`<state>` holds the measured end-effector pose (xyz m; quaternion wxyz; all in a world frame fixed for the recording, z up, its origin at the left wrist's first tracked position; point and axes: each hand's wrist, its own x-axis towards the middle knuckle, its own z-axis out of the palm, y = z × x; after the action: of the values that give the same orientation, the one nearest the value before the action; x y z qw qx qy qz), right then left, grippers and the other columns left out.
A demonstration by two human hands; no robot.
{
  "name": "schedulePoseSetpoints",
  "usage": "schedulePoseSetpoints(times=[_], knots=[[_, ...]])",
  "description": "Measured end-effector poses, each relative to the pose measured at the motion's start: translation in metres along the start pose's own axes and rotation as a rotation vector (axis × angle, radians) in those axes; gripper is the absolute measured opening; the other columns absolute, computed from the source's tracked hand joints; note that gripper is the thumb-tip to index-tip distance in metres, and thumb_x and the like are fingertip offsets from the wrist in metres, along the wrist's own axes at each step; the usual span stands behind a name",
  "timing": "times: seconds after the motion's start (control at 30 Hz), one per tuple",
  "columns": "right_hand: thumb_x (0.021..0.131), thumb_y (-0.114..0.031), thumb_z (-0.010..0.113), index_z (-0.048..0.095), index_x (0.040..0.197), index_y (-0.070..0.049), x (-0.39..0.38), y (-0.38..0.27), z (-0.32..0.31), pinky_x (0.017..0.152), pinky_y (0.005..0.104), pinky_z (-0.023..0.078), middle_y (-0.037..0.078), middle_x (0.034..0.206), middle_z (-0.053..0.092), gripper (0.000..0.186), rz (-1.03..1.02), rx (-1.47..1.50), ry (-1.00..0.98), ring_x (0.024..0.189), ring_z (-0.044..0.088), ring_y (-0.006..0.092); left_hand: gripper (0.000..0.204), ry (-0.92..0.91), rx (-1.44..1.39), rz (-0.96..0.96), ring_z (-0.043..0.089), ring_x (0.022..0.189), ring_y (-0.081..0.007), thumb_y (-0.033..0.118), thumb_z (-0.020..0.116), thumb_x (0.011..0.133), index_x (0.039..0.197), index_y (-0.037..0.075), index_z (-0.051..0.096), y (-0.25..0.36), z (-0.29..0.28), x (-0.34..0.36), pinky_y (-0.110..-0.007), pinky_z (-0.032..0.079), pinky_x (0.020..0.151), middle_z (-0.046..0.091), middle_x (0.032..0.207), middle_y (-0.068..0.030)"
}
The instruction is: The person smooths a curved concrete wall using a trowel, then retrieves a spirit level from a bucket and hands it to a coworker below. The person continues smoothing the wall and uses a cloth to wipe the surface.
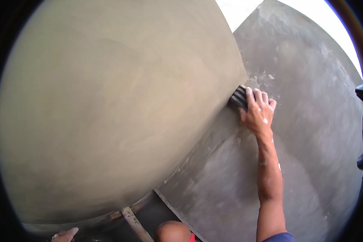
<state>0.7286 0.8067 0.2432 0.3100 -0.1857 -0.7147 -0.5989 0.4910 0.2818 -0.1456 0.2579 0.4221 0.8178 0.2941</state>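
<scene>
My right hand [259,111] is raised and gripping a dark ribbed block [238,98], fingers curled over its upper right side and thumb below. The block lies against the inner corner where a smooth beige-grey plastered wall [121,101] meets a darker grey plastered wall [302,101]. White specks of plaster dot the hand and forearm. At the lower left edge, part of my left hand [64,235] shows, dusted white. Most of it is cut off by the frame, so what it holds, if anything, is hidden.
A narrow wooden bar [136,224] runs below the beige wall, beside a small wooden piece [115,215]. A rounded bare-skin shape [172,232], perhaps a knee, with red cloth sits at the bottom. Rough plaster patches [264,78] mark the grey wall near the block.
</scene>
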Motion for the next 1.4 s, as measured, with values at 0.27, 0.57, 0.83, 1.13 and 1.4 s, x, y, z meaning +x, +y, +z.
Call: schedulePoseSetpoints(times=[0.27, 0.57, 0.83, 1.13, 1.4], knots=[[0.068, -0.027, 0.091, 0.063, 0.139, -0.008, -0.054, -0.084, -0.047, 0.093, 0.0529, 0.046, 0.011, 0.12, 0.064, 0.078, -0.145, 0.217, -0.44, 0.116, 0.062, 0.0302, 0.053, 0.149, -0.048, 0.182, 0.067, 0.12, -0.0475, 0.03, 0.073, 0.102, 0.149, 0.009, 0.063, -0.022, -0.019, 0.001, -0.055, 0.053, 0.103, 0.072, 0.131, -0.0262], [0.072, -0.034, 0.091, 0.065, 0.143, -0.008, 0.035, 0.027, -0.019, 0.096, 0.0498, 0.045, 0.009, 0.129, 0.066, 0.079, 0.09, -0.075, -0.141, 0.12, 0.061, 0.0287, 0.053, 0.23, -0.02, 0.199, 0.066, 0.122, -0.0495, 0.03, 0.073, 0.102, 0.149, 0.008, 0.063, -0.033, -0.022, 0.002, -0.055, 0.052, 0.105, 0.072, 0.129, -0.0282], [0.075, -0.026, 0.083, 0.064, 0.137, -0.001, -0.048, -0.064, 0.008, 0.085, 0.05, 0.046, 0.014, 0.116, 0.063, 0.069, -0.096, 0.019, -0.114, 0.108, 0.061, 0.03, 0.054, 0.095, 0.023, 0.204, 0.066, 0.124, -0.0481, 0.032, 0.072, 0.103, 0.15, 0.007, 0.062, -0.034, -0.021, 0.034, -0.054, 0.052, 0.107, 0.071, 0.134, -0.0266], [0.065, -0.026, 0.084, 0.062, 0.141, -0.01, -0.087, -0.082, -0.076, 0.09, 0.0532, 0.045, 0.016, 0.116, 0.062, 0.081, -0.024, 0.392, -0.262, 0.111, 0.061, 0.0355, 0.06, 0.103, 0.016, 0.076, 0.064, 0.126, -0.0497, 0.041, 0.071, 0.104, 0.155, 0.011, 0.059, -0.069, -0.038, 0.021, -0.058, 0.048, 0.111, 0.07, 0.136, -0.0265], [0.076, -0.023, 0.082, 0.07, 0.134, -0.013, 0.078, 0.078, -0.065, 0.102, 0.0508, 0.047, 0.018, 0.136, 0.065, 0.059, 0.077, 0.056, -0.169, 0.124, 0.061, 0.0367, 0.058, 0.074, 0.044, 0.093, 0.064, 0.128, -0.0508, 0.043, 0.072, 0.104, 0.151, 0.011, 0.063, -0.087, -0.025, 0.06, -0.057, 0.051, 0.109, 0.07, 0.135, -0.0291]])
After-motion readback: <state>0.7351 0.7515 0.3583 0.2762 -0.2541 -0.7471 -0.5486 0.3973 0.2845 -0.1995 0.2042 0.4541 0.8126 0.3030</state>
